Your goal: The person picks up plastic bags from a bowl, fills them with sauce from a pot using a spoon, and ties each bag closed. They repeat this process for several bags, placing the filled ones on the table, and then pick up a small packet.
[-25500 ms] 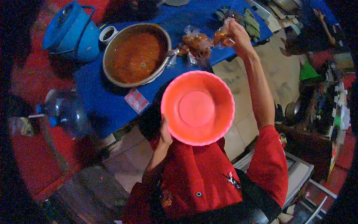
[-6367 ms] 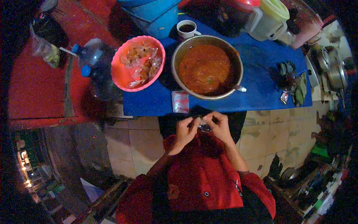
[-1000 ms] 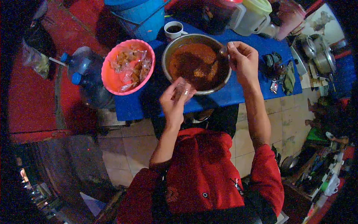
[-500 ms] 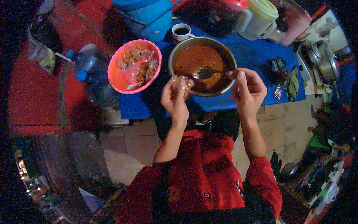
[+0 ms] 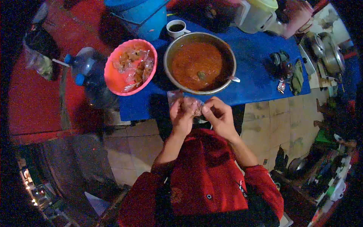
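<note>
My left hand (image 5: 182, 120) holds a small clear plastic bag (image 5: 194, 106) in front of my body, just below the table's edge. The thumb and fingers of my right hand (image 5: 224, 120) pinch the bag's other side. What the bag contains is hard to make out. Beyond my hands stands a metal bowl (image 5: 169, 77) of thick orange-red sauce (image 5: 196, 60). A spoon (image 5: 235, 79) rests in it, its handle over the right rim and its head mostly sunk. To the left, a pink scalloped basin (image 5: 110, 77) contains several clear bags with brownish food (image 5: 140, 70).
A white cup (image 5: 175, 33) of dark liquid stands behind the bowl, near a blue bucket (image 5: 141, 22). Plastic bottles (image 5: 86, 66) are at the left. A yellow-lidded container (image 5: 257, 19) stands at the back of the blue table (image 5: 253, 81), with dark crumpled items (image 5: 281, 62) at right.
My right hand has let go of the spoon, leaving it in the bowl, and moved left to the plastic bag. My left hand has come closer to my body with the bag.
</note>
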`<action>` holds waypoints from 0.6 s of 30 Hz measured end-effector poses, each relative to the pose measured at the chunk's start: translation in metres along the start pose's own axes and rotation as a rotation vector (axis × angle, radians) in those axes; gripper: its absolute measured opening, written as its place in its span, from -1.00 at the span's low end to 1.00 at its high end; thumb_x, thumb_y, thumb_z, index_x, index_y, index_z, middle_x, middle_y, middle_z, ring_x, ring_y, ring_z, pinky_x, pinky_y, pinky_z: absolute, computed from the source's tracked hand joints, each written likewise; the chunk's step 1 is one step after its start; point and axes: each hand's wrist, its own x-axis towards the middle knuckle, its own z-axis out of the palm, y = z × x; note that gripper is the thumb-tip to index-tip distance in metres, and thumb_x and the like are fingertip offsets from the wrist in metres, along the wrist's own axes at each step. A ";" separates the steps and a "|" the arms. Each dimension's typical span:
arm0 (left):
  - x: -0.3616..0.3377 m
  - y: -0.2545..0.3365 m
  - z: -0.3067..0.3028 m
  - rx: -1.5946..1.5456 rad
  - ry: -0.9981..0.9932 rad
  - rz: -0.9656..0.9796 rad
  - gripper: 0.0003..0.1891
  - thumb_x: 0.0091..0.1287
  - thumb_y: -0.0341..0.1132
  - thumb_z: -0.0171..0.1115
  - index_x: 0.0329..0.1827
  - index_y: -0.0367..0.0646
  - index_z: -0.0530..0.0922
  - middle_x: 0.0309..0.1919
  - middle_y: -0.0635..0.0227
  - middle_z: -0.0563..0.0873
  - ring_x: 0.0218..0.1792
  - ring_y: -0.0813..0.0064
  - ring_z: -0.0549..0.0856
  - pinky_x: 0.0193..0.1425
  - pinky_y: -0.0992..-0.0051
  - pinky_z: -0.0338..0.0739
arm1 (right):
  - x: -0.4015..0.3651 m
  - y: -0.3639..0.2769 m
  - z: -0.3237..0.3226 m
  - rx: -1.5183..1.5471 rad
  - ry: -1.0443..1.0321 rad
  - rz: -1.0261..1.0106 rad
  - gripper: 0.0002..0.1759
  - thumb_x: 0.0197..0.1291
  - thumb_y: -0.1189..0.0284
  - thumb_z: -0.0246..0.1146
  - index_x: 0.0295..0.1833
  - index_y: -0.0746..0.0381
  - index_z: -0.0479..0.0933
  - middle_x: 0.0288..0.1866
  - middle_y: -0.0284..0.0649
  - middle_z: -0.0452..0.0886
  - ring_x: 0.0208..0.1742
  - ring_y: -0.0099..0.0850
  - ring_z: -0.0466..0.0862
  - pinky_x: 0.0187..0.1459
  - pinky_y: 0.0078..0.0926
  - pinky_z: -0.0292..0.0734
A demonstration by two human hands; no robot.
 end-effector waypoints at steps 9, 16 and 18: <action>-0.030 0.002 -0.009 0.948 0.051 0.149 -0.86 0.13 -0.44 0.41 -0.32 -0.26 0.62 -0.45 0.50 0.68 -0.47 0.73 0.58 -0.38 0.66 0.49 | 0.017 0.001 -0.016 -0.547 -0.062 -0.555 -0.81 0.12 0.41 0.31 -0.25 0.31 0.52 -0.16 -0.05 0.55 -0.14 -0.06 0.59 -0.04 -0.30 0.48; -0.043 0.009 -0.009 0.742 0.031 0.075 -0.86 0.31 -0.47 0.20 -0.11 -0.27 0.56 -0.15 0.34 0.67 -0.16 0.61 0.62 -0.07 0.55 0.52 | -0.003 -0.010 -0.008 -0.179 -0.103 -0.165 -0.85 0.08 0.48 0.36 -0.24 0.31 0.62 -0.33 -0.15 0.66 -0.30 -0.30 0.67 -0.21 -0.42 0.53; -0.034 0.007 -0.006 0.924 -0.044 0.177 -0.86 0.35 -0.45 0.14 -0.10 -0.28 0.55 -0.12 0.29 0.66 -0.10 0.49 0.62 0.01 0.46 0.50 | 0.000 -0.010 -0.011 -0.174 -0.054 -0.157 -0.88 0.06 0.49 0.37 -0.29 0.30 0.63 -0.35 -0.15 0.67 -0.31 -0.31 0.67 -0.23 -0.43 0.53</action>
